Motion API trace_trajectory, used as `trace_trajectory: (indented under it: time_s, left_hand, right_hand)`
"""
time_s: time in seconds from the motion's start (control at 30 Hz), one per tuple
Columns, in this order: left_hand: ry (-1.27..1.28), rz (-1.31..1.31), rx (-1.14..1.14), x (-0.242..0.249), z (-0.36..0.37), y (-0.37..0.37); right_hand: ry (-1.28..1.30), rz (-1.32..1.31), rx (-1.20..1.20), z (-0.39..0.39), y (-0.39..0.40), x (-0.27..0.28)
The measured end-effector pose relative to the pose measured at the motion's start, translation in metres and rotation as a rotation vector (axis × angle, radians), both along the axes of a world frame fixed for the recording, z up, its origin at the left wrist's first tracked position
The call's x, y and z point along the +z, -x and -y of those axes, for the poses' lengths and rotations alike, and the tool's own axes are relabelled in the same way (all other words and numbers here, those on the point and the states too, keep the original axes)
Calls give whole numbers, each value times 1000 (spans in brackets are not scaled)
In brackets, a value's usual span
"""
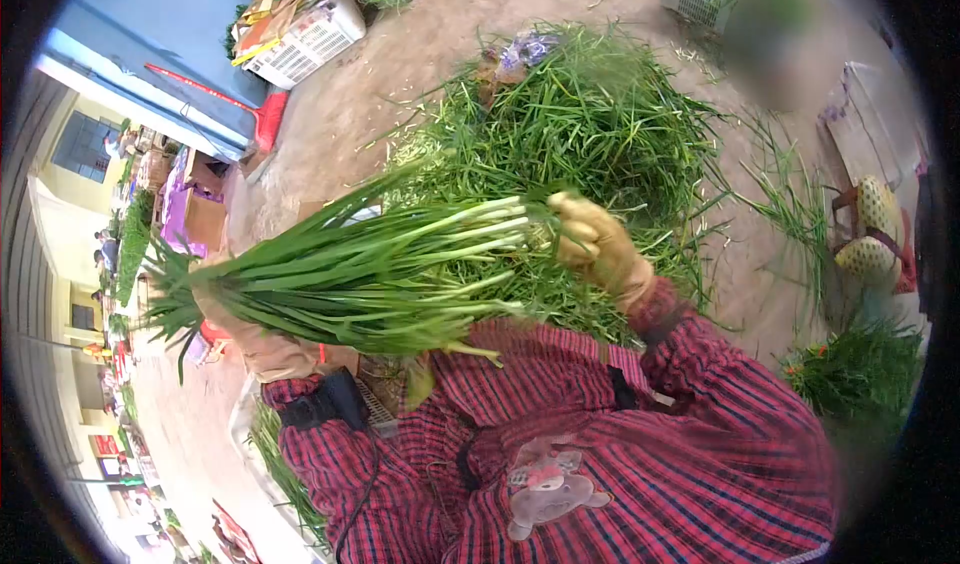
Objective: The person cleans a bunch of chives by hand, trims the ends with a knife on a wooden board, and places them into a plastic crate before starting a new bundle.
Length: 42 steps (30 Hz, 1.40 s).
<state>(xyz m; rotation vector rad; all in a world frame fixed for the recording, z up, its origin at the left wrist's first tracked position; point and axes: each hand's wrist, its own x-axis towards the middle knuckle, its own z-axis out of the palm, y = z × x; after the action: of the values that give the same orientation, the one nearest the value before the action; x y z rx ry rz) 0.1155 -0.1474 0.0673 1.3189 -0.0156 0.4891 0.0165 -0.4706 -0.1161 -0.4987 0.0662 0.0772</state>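
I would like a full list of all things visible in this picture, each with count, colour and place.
bundle of green onions: one, green leaves with white stalks, held across the middle
heap of greens: one, green, on the ground behind the bundle
white crates: two, white, top left and top right
small pile of greens: one, green, lower right
blue wall: one, blue, upper left
left hand: one, tan glove, under the leafy end of the bundle
right hand: one, yellowish glove, gripping the white stalk end
sleeves: two, red plaid, bottom
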Motion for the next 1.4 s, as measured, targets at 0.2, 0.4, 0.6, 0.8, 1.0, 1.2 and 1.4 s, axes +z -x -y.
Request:
trace_trajectory:
  time_s: [0.2, 0.4, 0.6, 0.8, 1.0, 1.2, 1.4]
  left_hand:
    - [-515, 383, 290, -12, -1, -9]
    - [19, 96, -80, 3, 2, -11]
    - [-13, -25, -215, -8, -44, -25]
    - [46, -25, -94, -15, -27, -14]
    - [24, -42, -66, 2, -28, -4]
    - [-197, 42, 0, -16, -25, -25]
    - [-10, 56, -175, -12, -52, -45]
  right_hand:
    - [786, 219, -200, 6, -31, 32]
    - [1573, 776, -530, -34, -97, 68]
    - [715, 270, -307, -26, -69, 51]
    - [1034, 129, -158, -19, -54, -25]
    - [1469, -24, 131, -10, -50, -92]
    - [1001, 760, 141, -53, -76, 16]
    - [711, 552, 42, -54, -62, 11]
